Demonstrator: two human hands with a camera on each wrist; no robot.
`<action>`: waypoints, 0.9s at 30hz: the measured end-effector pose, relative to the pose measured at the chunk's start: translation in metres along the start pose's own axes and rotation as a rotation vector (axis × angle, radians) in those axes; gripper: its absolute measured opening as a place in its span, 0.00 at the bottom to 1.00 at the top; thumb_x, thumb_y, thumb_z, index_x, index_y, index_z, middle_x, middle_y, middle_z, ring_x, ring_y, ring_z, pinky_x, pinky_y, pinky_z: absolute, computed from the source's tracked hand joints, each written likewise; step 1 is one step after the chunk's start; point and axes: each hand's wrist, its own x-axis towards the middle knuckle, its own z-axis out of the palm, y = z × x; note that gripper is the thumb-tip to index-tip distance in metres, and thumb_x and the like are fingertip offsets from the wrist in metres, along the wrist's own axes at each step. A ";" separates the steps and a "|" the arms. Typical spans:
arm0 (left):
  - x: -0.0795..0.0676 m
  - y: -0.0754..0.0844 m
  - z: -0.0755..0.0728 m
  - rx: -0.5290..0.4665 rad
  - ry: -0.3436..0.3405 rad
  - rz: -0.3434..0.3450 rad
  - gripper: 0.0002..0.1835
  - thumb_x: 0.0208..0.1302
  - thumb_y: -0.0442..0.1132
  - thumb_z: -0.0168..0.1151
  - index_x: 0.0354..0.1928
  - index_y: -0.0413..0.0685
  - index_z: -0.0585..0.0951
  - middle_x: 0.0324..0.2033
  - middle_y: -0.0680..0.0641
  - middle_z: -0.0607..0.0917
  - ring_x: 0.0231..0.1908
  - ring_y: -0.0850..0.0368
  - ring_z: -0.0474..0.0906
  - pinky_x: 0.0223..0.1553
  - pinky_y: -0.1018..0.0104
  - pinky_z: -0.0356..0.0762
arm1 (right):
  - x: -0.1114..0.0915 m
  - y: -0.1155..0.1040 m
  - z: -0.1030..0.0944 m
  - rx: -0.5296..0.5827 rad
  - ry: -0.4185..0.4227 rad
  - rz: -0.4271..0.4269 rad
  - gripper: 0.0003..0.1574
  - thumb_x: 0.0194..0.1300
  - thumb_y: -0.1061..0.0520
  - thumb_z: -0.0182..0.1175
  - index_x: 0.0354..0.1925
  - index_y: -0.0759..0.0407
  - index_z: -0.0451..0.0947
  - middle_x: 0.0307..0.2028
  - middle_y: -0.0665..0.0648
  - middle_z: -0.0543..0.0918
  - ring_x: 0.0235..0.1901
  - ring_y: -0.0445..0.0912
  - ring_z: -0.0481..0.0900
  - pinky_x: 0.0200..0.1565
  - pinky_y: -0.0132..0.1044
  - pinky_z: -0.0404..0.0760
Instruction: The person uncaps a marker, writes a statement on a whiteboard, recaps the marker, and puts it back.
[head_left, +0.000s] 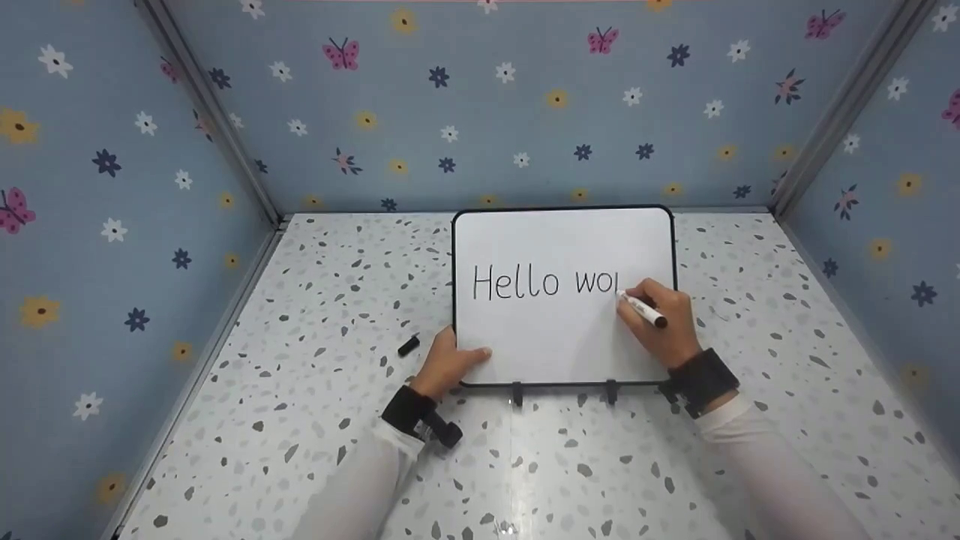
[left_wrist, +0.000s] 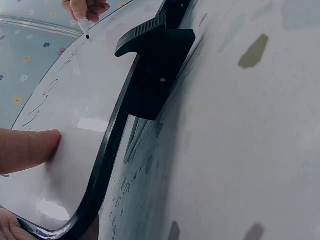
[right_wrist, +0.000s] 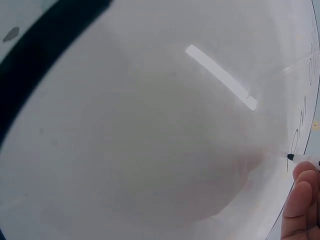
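Legibly, "Hello wo" on whiteboard, left fingers round frame, right fingers round marker.

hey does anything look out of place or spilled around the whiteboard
No spill shows. Only the black cap looks stray: it lies loose on the speckled table, left of the whiteboard, off the marker in the right hand.

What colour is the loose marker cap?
The marker cap is black; the head view shows it best.

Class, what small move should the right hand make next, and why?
Probably extend the short black stroke after "Hello wo" into a letter: the right hand holds the slim white marker at it, while the left hand grips the rectangular, black-framed whiteboard.
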 end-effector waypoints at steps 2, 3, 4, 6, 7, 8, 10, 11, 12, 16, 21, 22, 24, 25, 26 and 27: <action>0.000 0.000 0.000 0.001 -0.001 0.004 0.29 0.63 0.33 0.73 0.64 0.31 0.77 0.59 0.32 0.85 0.60 0.39 0.83 0.71 0.44 0.77 | 0.001 0.000 0.000 -0.001 0.002 0.003 0.03 0.56 0.68 0.68 0.28 0.68 0.82 0.20 0.61 0.86 0.19 0.42 0.73 0.25 0.23 0.69; 0.000 0.000 0.000 -0.001 -0.003 0.005 0.29 0.63 0.33 0.73 0.64 0.31 0.77 0.59 0.32 0.85 0.60 0.39 0.83 0.71 0.44 0.77 | 0.001 0.001 0.000 0.001 0.003 0.005 0.03 0.56 0.68 0.68 0.28 0.68 0.82 0.21 0.62 0.86 0.19 0.42 0.73 0.25 0.22 0.69; 0.000 0.000 0.000 -0.002 -0.004 0.005 0.29 0.63 0.34 0.73 0.64 0.31 0.77 0.59 0.32 0.85 0.60 0.39 0.84 0.71 0.44 0.78 | 0.002 0.001 0.000 0.003 0.004 0.006 0.03 0.56 0.68 0.68 0.28 0.68 0.82 0.21 0.62 0.86 0.19 0.43 0.74 0.25 0.22 0.69; 0.000 0.000 0.000 -0.004 -0.005 0.008 0.29 0.63 0.33 0.73 0.64 0.31 0.77 0.59 0.32 0.86 0.59 0.40 0.84 0.70 0.44 0.78 | 0.003 0.001 0.001 0.006 0.007 0.012 0.03 0.57 0.68 0.68 0.28 0.68 0.82 0.21 0.62 0.86 0.20 0.43 0.74 0.26 0.20 0.69; 0.000 0.000 0.000 -0.003 -0.005 0.008 0.29 0.63 0.33 0.73 0.64 0.31 0.77 0.59 0.32 0.86 0.59 0.40 0.84 0.70 0.44 0.78 | 0.004 0.001 0.001 0.007 0.009 0.014 0.03 0.57 0.68 0.68 0.28 0.68 0.82 0.21 0.62 0.86 0.20 0.44 0.74 0.26 0.20 0.69; 0.000 0.000 0.000 -0.004 -0.005 0.008 0.29 0.62 0.33 0.73 0.64 0.31 0.77 0.59 0.32 0.86 0.60 0.39 0.84 0.71 0.44 0.78 | 0.005 0.001 0.001 0.008 0.011 0.014 0.03 0.57 0.68 0.68 0.28 0.68 0.82 0.21 0.62 0.86 0.20 0.44 0.75 0.26 0.19 0.69; 0.000 0.000 0.000 -0.005 -0.005 0.001 0.30 0.63 0.33 0.73 0.65 0.31 0.76 0.60 0.32 0.85 0.60 0.39 0.84 0.72 0.44 0.77 | 0.007 0.001 0.001 0.006 0.016 0.012 0.03 0.57 0.69 0.68 0.28 0.68 0.82 0.21 0.62 0.86 0.20 0.44 0.75 0.27 0.19 0.68; 0.000 0.000 0.000 -0.006 -0.004 -0.003 0.30 0.63 0.33 0.73 0.65 0.31 0.76 0.60 0.32 0.85 0.61 0.38 0.83 0.72 0.44 0.76 | 0.008 0.002 0.001 0.007 0.020 0.010 0.03 0.57 0.69 0.68 0.28 0.68 0.82 0.21 0.62 0.86 0.20 0.44 0.75 0.27 0.19 0.68; 0.000 0.000 0.000 -0.008 -0.004 -0.008 0.31 0.63 0.33 0.73 0.66 0.31 0.76 0.61 0.31 0.85 0.62 0.38 0.83 0.73 0.44 0.76 | 0.008 0.002 0.001 0.008 0.025 0.008 0.03 0.56 0.69 0.67 0.28 0.68 0.82 0.21 0.62 0.86 0.20 0.44 0.75 0.27 0.19 0.68; 0.000 0.000 0.000 -0.010 -0.006 -0.017 0.31 0.62 0.33 0.73 0.66 0.31 0.76 0.61 0.31 0.85 0.62 0.38 0.83 0.73 0.44 0.76 | 0.012 0.002 0.001 0.013 0.042 0.008 0.03 0.57 0.69 0.67 0.28 0.68 0.82 0.21 0.62 0.86 0.20 0.45 0.75 0.27 0.19 0.67; 0.000 0.001 0.000 -0.018 -0.006 -0.021 0.31 0.62 0.33 0.73 0.66 0.32 0.76 0.61 0.32 0.85 0.61 0.38 0.83 0.72 0.44 0.76 | 0.015 0.002 0.000 0.008 0.056 0.013 0.04 0.57 0.69 0.68 0.28 0.68 0.82 0.21 0.63 0.86 0.20 0.45 0.74 0.28 0.19 0.67; -0.001 0.001 -0.001 -0.018 -0.007 -0.021 0.31 0.62 0.33 0.73 0.66 0.32 0.76 0.61 0.32 0.85 0.61 0.38 0.83 0.72 0.44 0.76 | 0.016 0.002 -0.001 0.005 0.058 0.015 0.04 0.57 0.68 0.68 0.28 0.68 0.82 0.21 0.63 0.86 0.20 0.44 0.74 0.28 0.19 0.67; -0.001 0.001 -0.001 -0.015 -0.007 -0.019 0.31 0.62 0.33 0.73 0.66 0.31 0.76 0.60 0.32 0.85 0.61 0.38 0.83 0.71 0.44 0.77 | 0.016 0.002 -0.001 0.003 0.060 0.020 0.04 0.57 0.68 0.68 0.28 0.68 0.81 0.21 0.63 0.86 0.20 0.43 0.74 0.28 0.19 0.67; -0.001 0.001 -0.001 -0.011 -0.006 -0.019 0.31 0.62 0.34 0.73 0.66 0.31 0.76 0.60 0.32 0.85 0.60 0.38 0.83 0.71 0.44 0.78 | 0.016 0.002 -0.002 0.003 0.060 0.022 0.04 0.57 0.68 0.67 0.28 0.68 0.81 0.21 0.63 0.86 0.20 0.43 0.73 0.28 0.19 0.66; -0.001 0.001 -0.001 -0.006 -0.005 -0.018 0.31 0.62 0.34 0.73 0.66 0.31 0.76 0.60 0.32 0.85 0.61 0.38 0.83 0.71 0.44 0.77 | 0.015 0.002 -0.002 0.001 0.059 0.024 0.04 0.57 0.68 0.67 0.28 0.68 0.81 0.21 0.63 0.86 0.20 0.42 0.73 0.27 0.19 0.66; -0.001 0.001 0.000 -0.001 -0.004 -0.016 0.31 0.62 0.34 0.73 0.66 0.31 0.76 0.61 0.32 0.85 0.61 0.39 0.83 0.71 0.44 0.77 | 0.015 0.003 -0.002 -0.001 0.058 0.025 0.03 0.57 0.68 0.67 0.28 0.68 0.81 0.21 0.62 0.86 0.20 0.42 0.73 0.27 0.19 0.66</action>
